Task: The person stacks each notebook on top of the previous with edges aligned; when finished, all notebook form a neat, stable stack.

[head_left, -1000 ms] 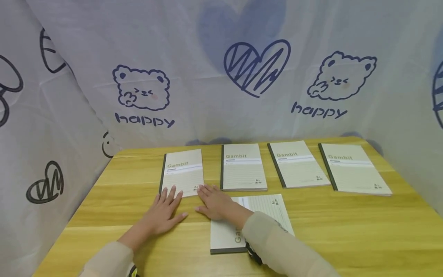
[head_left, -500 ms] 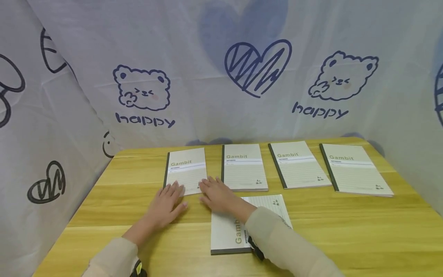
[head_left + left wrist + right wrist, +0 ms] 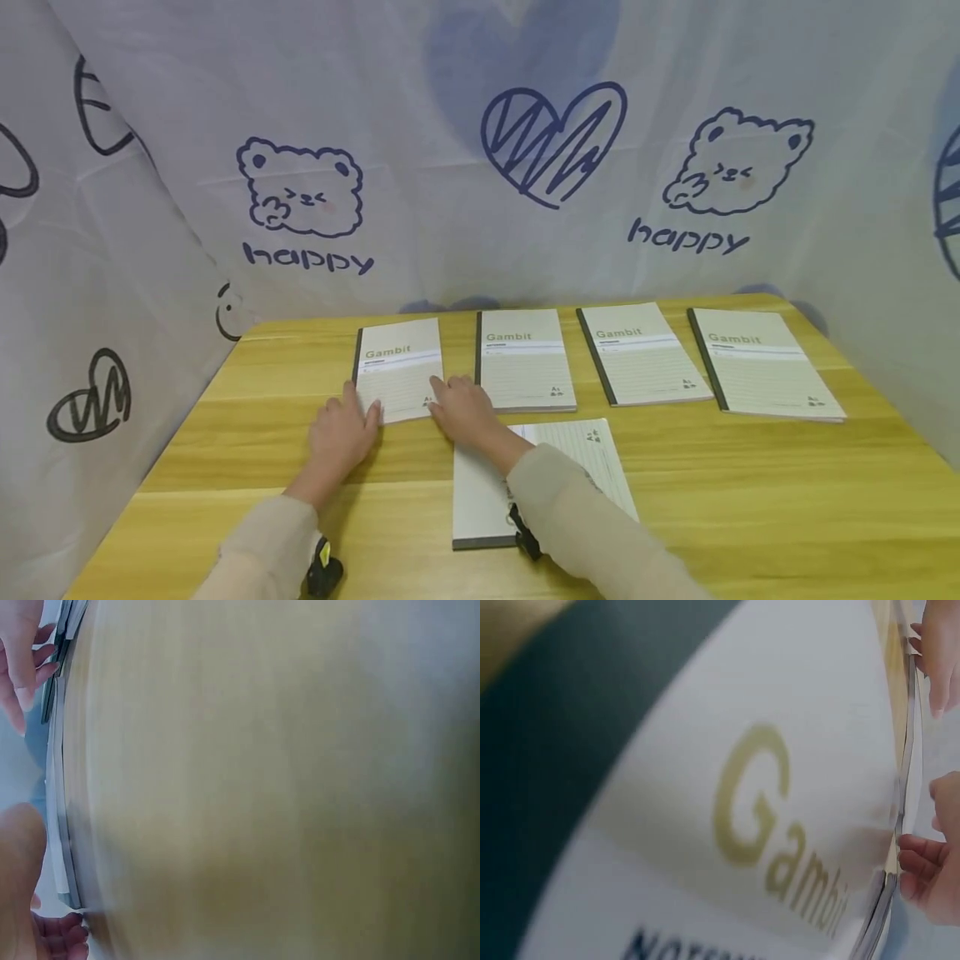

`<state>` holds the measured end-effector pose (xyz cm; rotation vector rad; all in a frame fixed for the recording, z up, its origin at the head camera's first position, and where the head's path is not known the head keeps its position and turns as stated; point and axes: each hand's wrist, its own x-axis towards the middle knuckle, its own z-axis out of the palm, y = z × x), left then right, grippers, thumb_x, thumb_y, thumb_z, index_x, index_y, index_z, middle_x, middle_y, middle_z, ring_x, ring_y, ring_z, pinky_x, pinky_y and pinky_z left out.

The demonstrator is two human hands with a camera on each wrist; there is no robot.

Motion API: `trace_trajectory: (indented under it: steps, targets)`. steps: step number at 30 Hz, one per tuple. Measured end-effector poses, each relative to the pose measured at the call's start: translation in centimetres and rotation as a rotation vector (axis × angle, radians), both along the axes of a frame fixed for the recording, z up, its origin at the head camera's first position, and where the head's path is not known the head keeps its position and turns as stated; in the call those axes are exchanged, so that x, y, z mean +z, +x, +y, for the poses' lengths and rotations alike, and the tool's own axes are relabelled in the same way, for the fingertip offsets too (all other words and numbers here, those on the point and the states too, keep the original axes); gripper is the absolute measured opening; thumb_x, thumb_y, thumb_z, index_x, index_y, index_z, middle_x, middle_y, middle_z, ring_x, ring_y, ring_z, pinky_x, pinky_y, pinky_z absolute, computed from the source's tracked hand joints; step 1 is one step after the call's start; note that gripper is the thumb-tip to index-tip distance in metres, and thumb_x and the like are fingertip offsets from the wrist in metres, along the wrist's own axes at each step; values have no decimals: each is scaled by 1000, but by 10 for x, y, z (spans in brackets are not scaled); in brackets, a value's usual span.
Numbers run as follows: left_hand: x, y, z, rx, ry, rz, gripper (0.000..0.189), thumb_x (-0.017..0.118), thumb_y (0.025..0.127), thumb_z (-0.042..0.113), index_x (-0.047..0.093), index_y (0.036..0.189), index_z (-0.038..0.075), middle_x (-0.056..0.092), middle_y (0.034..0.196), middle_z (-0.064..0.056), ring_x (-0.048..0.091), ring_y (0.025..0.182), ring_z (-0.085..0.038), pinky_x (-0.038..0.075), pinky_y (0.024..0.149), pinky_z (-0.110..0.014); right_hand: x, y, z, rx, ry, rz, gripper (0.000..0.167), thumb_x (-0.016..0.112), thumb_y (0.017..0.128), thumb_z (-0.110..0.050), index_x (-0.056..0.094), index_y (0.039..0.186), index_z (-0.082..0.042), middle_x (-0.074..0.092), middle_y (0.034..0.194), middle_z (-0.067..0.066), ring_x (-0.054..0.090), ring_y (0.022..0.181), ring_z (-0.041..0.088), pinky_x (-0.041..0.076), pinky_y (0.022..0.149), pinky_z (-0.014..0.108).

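Note:
The leftmost Gambit notebook lies flat on the wooden table, cream-covered with a dark spine on its left. My left hand is at the spine side, with the index finger reaching along the edge and the thumb near the lower edge. At the opposite side, my right hand touches the lower right part with bent fingers. The left wrist view shows the notebook's edge between both hands. Neither hand visibly closes round it. A sideways notebook lies partly under my right forearm.
Three more matching notebooks stand in a row to the right: one beside the hands, a tilted one and the far right one. A printed white cloth hangs behind the table.
The leftmost notebook first shifted slightly right and straightened. My flat, spread hands have since moved to its sides, and their fingers are now more bent.

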<state>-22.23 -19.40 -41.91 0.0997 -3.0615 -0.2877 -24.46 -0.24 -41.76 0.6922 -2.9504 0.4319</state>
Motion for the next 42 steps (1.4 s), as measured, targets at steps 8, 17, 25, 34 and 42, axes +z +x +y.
trace_trajectory:
  steps: [8,17,25,34,42]
  targets:
    - [-9,-2,-1,-11,-34,-39,64,37,96,38,29,134,-14,52,106,-38,56,92,-47,50,73,-53,-4,3,-9,-28,88,-34,43,45,97,-32,48,135,-13,64,114,8,60,99,23,51,79,32]
    - [-10,-5,-1,-72,-14,-26,51,43,95,35,40,120,-9,56,93,-29,57,78,-40,50,60,-48,-8,2,-8,-53,179,-40,44,40,97,-41,49,135,-21,62,118,4,58,101,21,47,84,33]
    - [-9,-4,-11,-67,143,27,66,51,92,29,22,141,-5,58,112,-33,62,88,-42,50,67,-49,-6,5,-7,-71,126,-95,45,41,96,-42,48,136,-22,60,118,6,55,102,22,43,83,34]
    - [-6,-2,-21,17,584,91,51,59,89,12,42,132,-7,54,73,-8,46,57,-11,38,50,-23,-5,6,-6,-71,106,-102,46,41,97,-42,47,137,-21,60,117,7,55,100,22,42,82,34]
    - [6,-3,-21,181,1146,-63,48,53,92,6,39,137,-3,61,75,7,59,63,0,50,62,-13,-8,5,0,-44,-69,-98,38,39,98,-29,55,130,-16,65,111,8,59,98,24,44,84,37]
